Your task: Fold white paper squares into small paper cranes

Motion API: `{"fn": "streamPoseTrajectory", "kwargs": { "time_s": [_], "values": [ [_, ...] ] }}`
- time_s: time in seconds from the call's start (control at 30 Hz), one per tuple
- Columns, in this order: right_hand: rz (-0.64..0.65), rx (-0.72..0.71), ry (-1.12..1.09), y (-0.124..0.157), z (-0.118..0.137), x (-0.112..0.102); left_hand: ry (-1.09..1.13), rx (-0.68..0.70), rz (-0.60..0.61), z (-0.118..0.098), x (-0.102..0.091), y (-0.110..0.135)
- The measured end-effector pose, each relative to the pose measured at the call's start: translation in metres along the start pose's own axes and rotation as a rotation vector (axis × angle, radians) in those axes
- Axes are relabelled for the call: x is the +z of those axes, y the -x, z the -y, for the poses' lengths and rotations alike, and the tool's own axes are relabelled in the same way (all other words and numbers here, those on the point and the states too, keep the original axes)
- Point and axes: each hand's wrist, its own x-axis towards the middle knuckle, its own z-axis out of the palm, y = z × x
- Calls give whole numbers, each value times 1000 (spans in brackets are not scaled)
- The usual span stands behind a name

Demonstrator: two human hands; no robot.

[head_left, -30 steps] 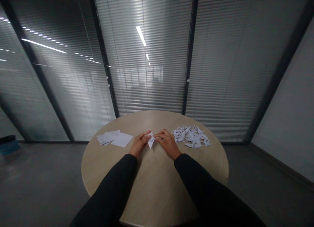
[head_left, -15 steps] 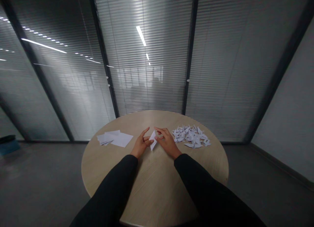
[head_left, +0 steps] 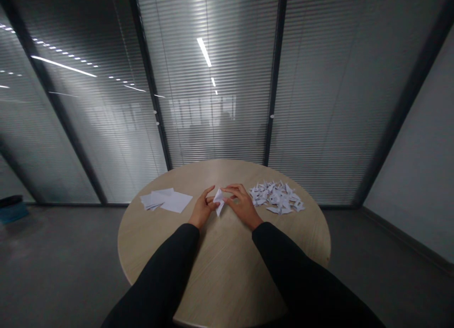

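A small folded white paper [head_left: 219,202] is held up between my two hands above the middle of the table. My left hand [head_left: 203,209] pinches its left side, thumb in front and the other fingers behind. From the other side, my right hand [head_left: 243,206] grips the right edge between thumb and fingers, the forefinger near its top point. Left of my hands lie loose flat white paper sheets [head_left: 176,202], partly overlapping. To the right is a heap of folded white paper pieces [head_left: 278,197], close to my right hand but apart from it.
The round wooden table [head_left: 220,280] extends under both forearms. Beyond it stands a glass partition with blinds [head_left: 216,139]. A bluish bin [head_left: 13,211] sits on the floor at far left, and a plain wall [head_left: 418,176] is at the right.
The folded paper has turned and opened out a little, now showing a crease and a wider shape. My right fingers have shifted slightly along its edge.
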Motion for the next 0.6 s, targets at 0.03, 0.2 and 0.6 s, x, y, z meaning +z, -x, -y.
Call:
{"fn": "streamPoseTrajectory", "kwargs": {
  "time_s": [0.03, 0.2, 0.6],
  "values": [
    [-10, -9, 1, -1, 1, 0, -2, 5, -9, 1, -1, -1],
    [-22, -43, 10, -2, 5, 1, 21, 12, -6, 3, -4, -2],
    [44, -92, -9, 0, 2, 3, 268, -66, -153, -3, 3, -3]
  ]
}}
